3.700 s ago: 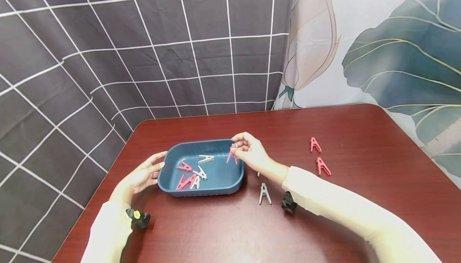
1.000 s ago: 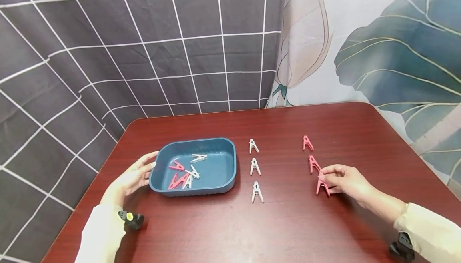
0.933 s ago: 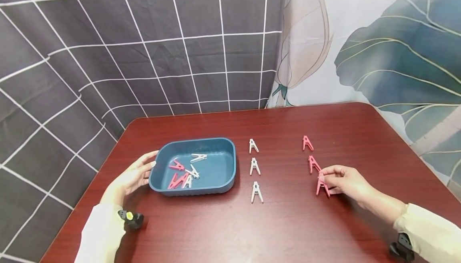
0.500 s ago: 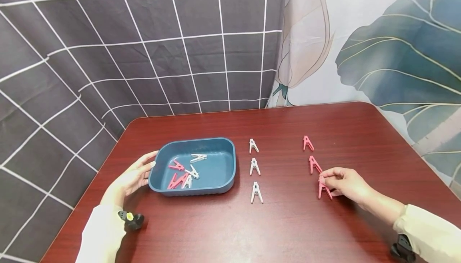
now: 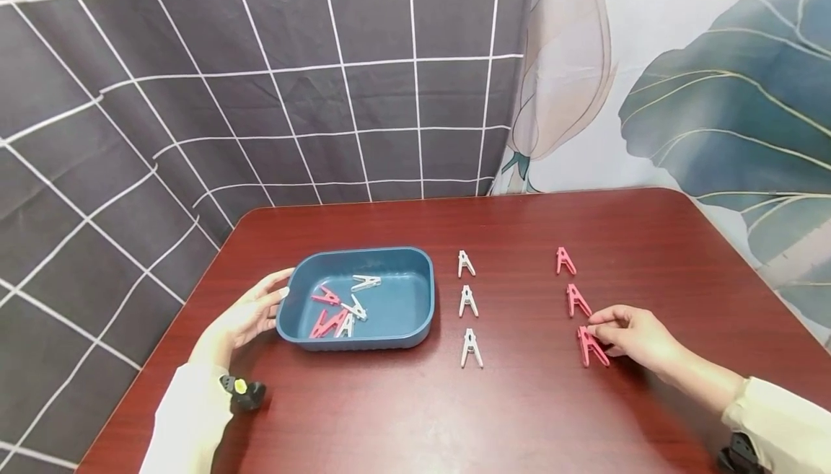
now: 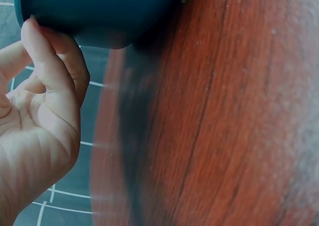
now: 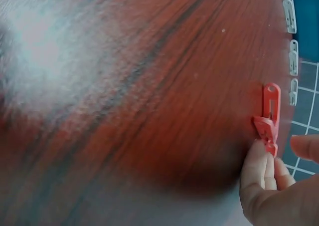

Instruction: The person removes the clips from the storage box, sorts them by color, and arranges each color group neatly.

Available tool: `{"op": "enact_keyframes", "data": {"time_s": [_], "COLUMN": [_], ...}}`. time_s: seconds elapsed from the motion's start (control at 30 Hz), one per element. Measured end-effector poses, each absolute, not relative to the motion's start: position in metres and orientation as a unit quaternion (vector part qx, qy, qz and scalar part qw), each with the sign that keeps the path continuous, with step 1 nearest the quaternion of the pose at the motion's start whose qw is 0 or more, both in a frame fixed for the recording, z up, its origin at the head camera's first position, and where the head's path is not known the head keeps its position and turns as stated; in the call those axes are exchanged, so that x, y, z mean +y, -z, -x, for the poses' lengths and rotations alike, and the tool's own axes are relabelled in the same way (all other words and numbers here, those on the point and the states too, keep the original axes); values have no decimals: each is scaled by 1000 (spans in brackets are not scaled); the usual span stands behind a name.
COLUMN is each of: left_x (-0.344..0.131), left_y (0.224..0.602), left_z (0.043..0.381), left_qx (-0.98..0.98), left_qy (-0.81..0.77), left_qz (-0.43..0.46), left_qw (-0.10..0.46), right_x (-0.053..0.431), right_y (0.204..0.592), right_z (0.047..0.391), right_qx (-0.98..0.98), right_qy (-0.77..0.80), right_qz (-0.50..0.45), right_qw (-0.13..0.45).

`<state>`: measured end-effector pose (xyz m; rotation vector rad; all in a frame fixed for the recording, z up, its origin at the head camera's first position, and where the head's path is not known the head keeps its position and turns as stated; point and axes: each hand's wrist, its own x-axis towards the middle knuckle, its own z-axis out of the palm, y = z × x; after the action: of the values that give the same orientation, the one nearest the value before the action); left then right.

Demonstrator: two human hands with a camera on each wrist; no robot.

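Third pink clip set down; pink file now three, level with white.
The pink clip (image 5: 586, 344), pinched upright half a second ago, now lies on the table (image 5: 415, 402) just past the bin's (image 5: 389, 342) 3 o'clock; the right hand (image 5: 635, 337) has loosened, its thumb (image 7: 306, 147) apart, its fingers (image 7: 254, 166) touching the clip's end. Judged complete bar withdrawal. The left hand (image 5: 249, 315) rests relaxed fingers against the bin's 9 o'clock end. The clip is A-shaped, evenly coloured, legs splayed towards 5 o'clock, one leg holed at its tip. The other two pink clips (image 5: 572, 292) run off between 11 and 12 o'clock; three white clips (image 5: 465, 295) stand between bin and pink file.
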<state>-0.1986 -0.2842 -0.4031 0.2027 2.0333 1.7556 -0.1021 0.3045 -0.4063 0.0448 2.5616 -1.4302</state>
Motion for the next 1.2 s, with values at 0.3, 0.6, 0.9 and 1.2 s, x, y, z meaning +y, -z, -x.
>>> {"op": "enact_keyframes", "data": {"time_s": [0.3, 0.6, 0.9, 1.2], "left_x": [-284, -284, -282, -286], "left_y": [408, 403, 407, 405], "left_z": [200, 204, 205, 205], "left_qx": [726, 729, 725, 727], "left_qy": [-648, -645, -649, -644], "left_qz": [-65, -70, -63, -81], "left_qw": [222, 218, 221, 225], "right_x": [290, 257, 222, 190], "right_y": [395, 365, 351, 346], "right_z": [104, 115, 125, 134], "right_qx": [912, 913, 904, 880], "right_qy": [409, 403, 404, 436], "right_qz": [14, 63, 130, 182], "right_qw": [10, -28, -51, -54]}}
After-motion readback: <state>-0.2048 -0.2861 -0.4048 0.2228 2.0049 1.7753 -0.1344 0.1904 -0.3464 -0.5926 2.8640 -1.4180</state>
